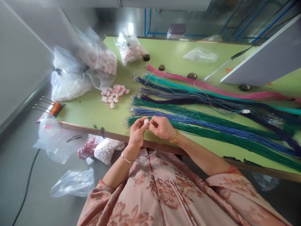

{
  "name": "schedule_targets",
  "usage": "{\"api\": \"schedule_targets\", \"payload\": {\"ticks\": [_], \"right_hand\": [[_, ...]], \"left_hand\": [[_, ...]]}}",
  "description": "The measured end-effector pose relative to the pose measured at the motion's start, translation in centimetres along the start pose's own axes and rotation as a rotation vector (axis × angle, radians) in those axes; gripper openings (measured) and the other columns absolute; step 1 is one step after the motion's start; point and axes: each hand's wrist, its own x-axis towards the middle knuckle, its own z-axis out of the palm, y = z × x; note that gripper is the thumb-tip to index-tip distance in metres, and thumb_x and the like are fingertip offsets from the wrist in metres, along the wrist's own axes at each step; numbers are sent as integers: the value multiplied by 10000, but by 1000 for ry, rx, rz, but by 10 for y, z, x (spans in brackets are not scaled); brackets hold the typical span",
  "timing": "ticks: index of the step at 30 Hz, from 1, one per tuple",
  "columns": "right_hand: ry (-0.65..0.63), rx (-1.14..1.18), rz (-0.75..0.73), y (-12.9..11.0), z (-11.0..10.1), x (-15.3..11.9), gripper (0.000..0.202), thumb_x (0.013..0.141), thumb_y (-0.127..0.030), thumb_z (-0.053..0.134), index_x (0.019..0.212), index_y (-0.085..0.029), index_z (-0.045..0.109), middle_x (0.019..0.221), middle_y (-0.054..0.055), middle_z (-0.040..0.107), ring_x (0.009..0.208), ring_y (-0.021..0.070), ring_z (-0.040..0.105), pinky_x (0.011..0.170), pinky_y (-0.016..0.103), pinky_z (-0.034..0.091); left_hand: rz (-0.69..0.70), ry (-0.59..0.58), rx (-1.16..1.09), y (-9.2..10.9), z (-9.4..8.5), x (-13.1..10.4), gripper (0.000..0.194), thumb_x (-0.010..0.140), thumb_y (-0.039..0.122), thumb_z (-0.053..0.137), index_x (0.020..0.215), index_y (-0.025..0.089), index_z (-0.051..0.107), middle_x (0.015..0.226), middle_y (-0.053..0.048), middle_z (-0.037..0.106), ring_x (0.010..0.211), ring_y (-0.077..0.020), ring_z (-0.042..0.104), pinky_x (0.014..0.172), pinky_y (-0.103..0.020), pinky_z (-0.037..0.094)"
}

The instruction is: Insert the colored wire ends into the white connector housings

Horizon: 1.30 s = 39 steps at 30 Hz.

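Observation:
Near the front edge of the green table, my left hand [137, 131] pinches a small white connector [146, 121] between thumb and fingers. Just right of it, my right hand [162, 127] is closed, its fingertips beside the connector; what they hold is too small to make out. Bundles of wire stretch rightward behind and beside my hands: pink [178, 78], teal [169, 84], dark blue, grey, green [169, 108] and blue [178, 116]. A loose pile of white and orange connectors [114, 94] lies behind my left hand. Another white connector [245, 111] rests on the wires at the right.
Plastic bags of parts [130, 48] stand at the table's back left, near a large white bag [68, 84]. Black tape rolls [192, 76] lie behind the wires. An orange holder with metal prongs [55, 108] sits at the left corner. A grey panel [265, 56] rises at the right.

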Motion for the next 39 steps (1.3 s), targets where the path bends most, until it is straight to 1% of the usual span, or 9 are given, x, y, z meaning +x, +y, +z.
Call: {"api": "schedule_targets", "payload": {"ticks": [2, 12, 15, 17, 20, 24, 27, 32, 39], "right_hand": [[43, -83, -42, 1, 1, 0, 154, 818, -237, 506, 671, -193, 493, 618, 8, 569, 539, 101, 429, 562, 237, 323], [-18, -239, -102, 12, 0, -7, 137, 839, -218, 480, 736, -170, 558, 683, 52, 627, 571, 129, 487, 583, 259, 328], [-101, -143, -97, 16, -13, 10, 156, 862, -235, 500, 780, -168, 615, 677, 22, 624, 572, 117, 490, 589, 241, 349], [-62, -127, -87, 23, -22, 31, 186, 892, -245, 496, 847, -164, 658, 757, 33, 651, 634, 123, 527, 632, 239, 380], [2, -308, -37, 37, -24, 66, 192, 896, -216, 514, 885, -157, 696, 861, 71, 658, 753, 154, 564, 703, 263, 393], [-99, -544, 33, 54, -12, 92, 157, 873, -250, 577, 918, -191, 715, 988, 85, 645, 840, 188, 563, 665, 274, 363], [-144, -567, 11, 61, -9, 97, 173, 891, -263, 548, 874, -190, 704, 980, 83, 639, 845, 190, 556, 669, 277, 358], [-193, -384, -112, 67, -29, 103, 146, 854, -204, 526, 851, -144, 659, 865, 71, 635, 771, 159, 535, 717, 268, 377], [-486, -271, 63, 57, -57, 125, 102, 722, -212, 560, 739, -154, 642, 666, 0, 607, 609, 112, 461, 622, 250, 330]], "left_hand": [[33, 23, 20, -1, 2, 1, 376, 576, 311, 882, 878, 165, 712, 816, -6, 688, 758, -93, 606, 753, -232, 453], [10, 0, 79, -6, 3, 2, 360, 593, 314, 867, 879, 157, 714, 798, -20, 690, 736, -102, 600, 720, -239, 443], [-2, -16, 68, -2, 1, 7, 370, 581, 309, 872, 881, 155, 720, 809, -25, 697, 719, -91, 591, 694, -225, 439], [-5, -17, 53, 1, -1, 12, 382, 572, 313, 877, 885, 157, 723, 804, -23, 696, 703, -83, 584, 674, -217, 433], [-25, -7, 60, 3, -6, 17, 392, 556, 325, 887, 872, 159, 725, 787, -22, 694, 685, -81, 578, 649, -216, 424], [-50, -3, 87, 1, -11, 16, 384, 576, 342, 879, 878, 161, 725, 792, -24, 695, 687, -82, 577, 654, -221, 422], [-56, -13, 93, 0, -12, 15, 368, 592, 335, 871, 879, 156, 726, 794, -24, 692, 692, -80, 573, 663, -222, 417], [-71, -40, 62, 2, -12, 14, 357, 598, 296, 864, 896, 156, 728, 824, -31, 697, 725, -89, 579, 680, -231, 409], [-83, -41, 50, 3, -12, 15, 397, 556, 326, 887, 881, 162, 729, 807, -22, 694, 723, -86, 580, 671, -223, 413]]}}
